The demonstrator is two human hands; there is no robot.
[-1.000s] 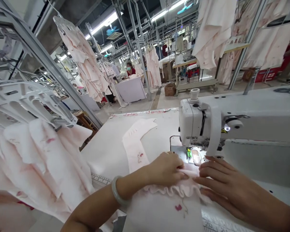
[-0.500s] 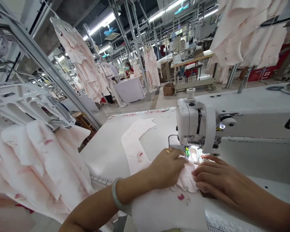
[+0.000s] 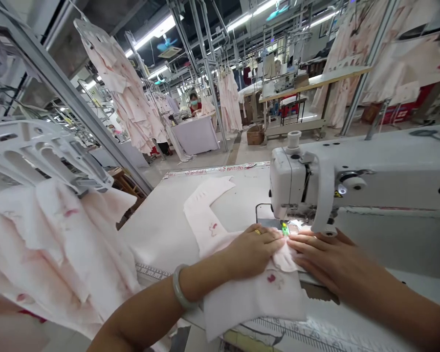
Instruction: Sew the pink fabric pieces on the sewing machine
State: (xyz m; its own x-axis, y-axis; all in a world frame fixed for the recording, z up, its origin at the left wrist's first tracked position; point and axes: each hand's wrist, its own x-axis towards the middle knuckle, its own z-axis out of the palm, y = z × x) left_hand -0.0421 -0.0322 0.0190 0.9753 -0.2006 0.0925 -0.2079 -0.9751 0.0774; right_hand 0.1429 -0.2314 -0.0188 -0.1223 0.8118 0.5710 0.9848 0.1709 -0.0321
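A pale pink fabric piece (image 3: 238,305) with small reddish prints lies across the sewing table, its front edge hanging over the ruler strip. My left hand (image 3: 251,252), with a ring and a bracelet on that arm, has its fingers bent together on the gathered cloth left of the needle area; its thumb is hidden. Fingers stretched out flat, my right hand (image 3: 326,259) touches the cloth from the other side. Between the fingertips is a small green and yellow part (image 3: 285,229) under the white sewing machine head (image 3: 284,178). The needle tip cannot be made out.
A curved white machine guard (image 3: 322,190) stands close above my right hand. White hangers with pink garments (image 3: 69,234) crowd the left side. The ruler strip (image 3: 286,330) runs along the table's front. Farther back are garment racks, workbenches and a person (image 3: 194,103).
My right hand has moved forward and flattened, its fingertips nearer the needle area. My left fingers have lowered onto the cloth. The fabric's front part has shifted, uncovering more ruler strip.
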